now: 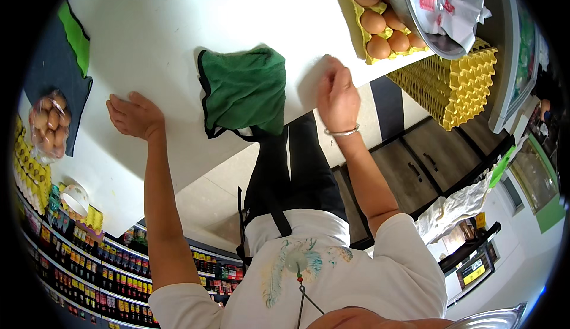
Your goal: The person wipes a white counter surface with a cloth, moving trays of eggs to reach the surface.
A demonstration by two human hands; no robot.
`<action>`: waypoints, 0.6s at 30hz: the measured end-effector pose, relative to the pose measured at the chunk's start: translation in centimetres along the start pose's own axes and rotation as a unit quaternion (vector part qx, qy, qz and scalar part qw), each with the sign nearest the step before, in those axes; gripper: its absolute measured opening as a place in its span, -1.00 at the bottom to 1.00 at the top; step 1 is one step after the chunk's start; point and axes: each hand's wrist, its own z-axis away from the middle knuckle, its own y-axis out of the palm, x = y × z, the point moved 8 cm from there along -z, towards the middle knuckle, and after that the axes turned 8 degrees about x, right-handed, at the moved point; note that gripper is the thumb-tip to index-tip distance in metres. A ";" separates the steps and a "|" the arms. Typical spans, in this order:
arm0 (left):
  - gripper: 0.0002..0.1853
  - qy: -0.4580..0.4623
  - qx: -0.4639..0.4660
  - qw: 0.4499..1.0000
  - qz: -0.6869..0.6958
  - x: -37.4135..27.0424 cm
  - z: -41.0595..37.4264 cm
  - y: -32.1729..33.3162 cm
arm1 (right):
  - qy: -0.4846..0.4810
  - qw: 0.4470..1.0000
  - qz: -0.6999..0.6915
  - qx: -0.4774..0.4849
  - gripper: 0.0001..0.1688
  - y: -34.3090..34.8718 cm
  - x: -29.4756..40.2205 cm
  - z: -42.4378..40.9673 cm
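A folded green cloth with black edging [245,88] lies on the white tabletop [178,26], its lower edge at the table's front edge. To the left of the cloth, my left hand [137,115] is over the tabletop with its fingers apart; nothing shows in it. On the cloth's right, my right hand [339,90] is near the front edge, fingers curled, a silver bangle at the wrist. Whether that hand holds anything small is hidden. Neither hand touches the cloth.
Brown eggs in a yellow tray [373,21] and a metal bowl [416,15] with printed plastic stand at the upper right, above stacked egg trays [467,84]. On the left are a bag of eggs [51,124], a dark cloth [53,70] and a white bowl [75,199].
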 end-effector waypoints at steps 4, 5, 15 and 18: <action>-0.43 0.015 -0.008 1.000 0.006 -0.3 0.0 -0.2 | 0.063 0.998 -0.014 0.004 -0.56 -0.7 -0.8 -2.0; -0.43 0.021 -0.011 1.000 0.006 -0.7 0.2 -0.4 | 0.068 0.997 0.033 0.023 -0.55 -0.2 -0.6 -1.3; -0.39 -0.046 -0.041 0.994 -0.091 3.0 2.1 0.4 | 0.040 0.960 -0.095 0.262 -0.70 -0.2 0.7 13.6; -0.37 -0.032 0.006 0.999 0.019 -1.0 -0.2 0.0 | 0.115 0.938 0.032 0.324 -0.69 -0.9 -11.5 19.5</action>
